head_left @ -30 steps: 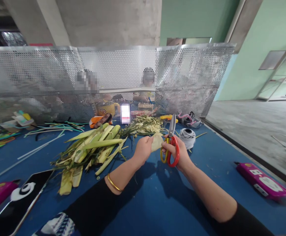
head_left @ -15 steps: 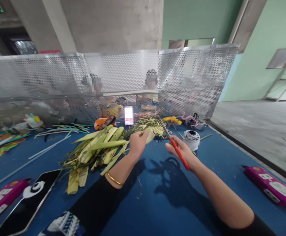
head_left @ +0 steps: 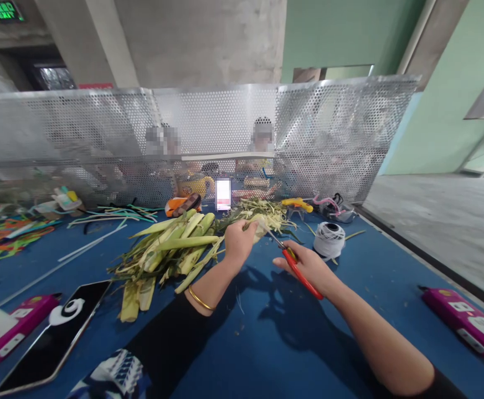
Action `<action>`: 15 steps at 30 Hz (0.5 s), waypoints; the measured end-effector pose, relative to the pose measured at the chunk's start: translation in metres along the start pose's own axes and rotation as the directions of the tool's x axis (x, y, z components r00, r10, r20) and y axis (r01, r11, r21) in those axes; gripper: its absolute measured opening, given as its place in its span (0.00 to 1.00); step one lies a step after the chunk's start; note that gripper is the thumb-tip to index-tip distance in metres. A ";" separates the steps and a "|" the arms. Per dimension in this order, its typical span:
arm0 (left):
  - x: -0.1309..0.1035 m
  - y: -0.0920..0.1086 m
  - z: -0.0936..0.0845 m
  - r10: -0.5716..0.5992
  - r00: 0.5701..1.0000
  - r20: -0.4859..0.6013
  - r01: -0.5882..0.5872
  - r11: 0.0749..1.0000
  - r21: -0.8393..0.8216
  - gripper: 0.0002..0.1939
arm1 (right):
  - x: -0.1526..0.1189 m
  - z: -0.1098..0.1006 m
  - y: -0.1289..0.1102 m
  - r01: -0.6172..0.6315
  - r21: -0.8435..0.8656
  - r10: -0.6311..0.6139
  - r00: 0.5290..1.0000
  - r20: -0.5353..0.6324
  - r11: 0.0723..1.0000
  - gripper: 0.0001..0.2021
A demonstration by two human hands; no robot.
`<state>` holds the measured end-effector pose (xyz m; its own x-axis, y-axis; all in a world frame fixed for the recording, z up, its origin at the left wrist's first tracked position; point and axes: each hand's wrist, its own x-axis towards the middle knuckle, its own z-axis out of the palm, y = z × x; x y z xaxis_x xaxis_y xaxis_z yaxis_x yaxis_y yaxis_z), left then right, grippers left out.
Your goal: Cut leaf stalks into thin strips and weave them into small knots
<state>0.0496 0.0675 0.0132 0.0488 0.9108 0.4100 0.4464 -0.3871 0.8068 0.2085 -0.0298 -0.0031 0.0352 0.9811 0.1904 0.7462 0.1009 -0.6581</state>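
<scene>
My left hand (head_left: 240,244) is closed on a pale green husk piece (head_left: 260,228), held above the blue table. In my right hand (head_left: 306,267) are red-handled scissors (head_left: 302,277), their blades pointing up and left to the husk piece. Whether the blades touch it is hard to tell. A pile of green corn husks (head_left: 175,244) lies left of my left hand. Beyond my hands is a heap of shredded husk trimmings (head_left: 267,212). A roll of white string (head_left: 329,240) stands to the right of my right hand.
A black phone (head_left: 55,335) and a magenta power strip (head_left: 21,327) lie at the left, another magenta strip (head_left: 466,324) at the right. A yellow tool (head_left: 297,204) and orange item (head_left: 178,206) are at the back. Behind a perforated metal screen (head_left: 225,122), people are partly visible.
The scissors have tilted further left, and their blade tips are now at the husk piece in my left hand. The whole view has shifted slightly.
</scene>
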 end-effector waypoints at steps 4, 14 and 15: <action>-0.003 0.000 0.006 -0.062 0.996 0.067 0.076 0.970 -0.231 0.16 | 0.002 0.000 0.001 -0.006 0.077 0.006 1.000 -0.005 0.997 0.17; -0.001 0.008 0.000 -0.260 0.914 0.311 0.387 0.789 -0.477 0.14 | 0.004 0.001 0.001 0.038 0.213 -0.037 0.999 -0.010 0.976 0.16; 0.000 0.008 -0.001 -0.267 0.907 0.325 0.400 0.784 -0.475 0.14 | 0.004 0.000 0.001 0.037 0.214 -0.037 0.999 -0.005 0.976 0.16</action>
<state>0.0524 0.0644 0.0200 0.2156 0.9763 0.0186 -0.0545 -0.0070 0.9985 0.2089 -0.0256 -0.0028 0.0107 0.9758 0.2183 0.5877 0.1705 -0.7909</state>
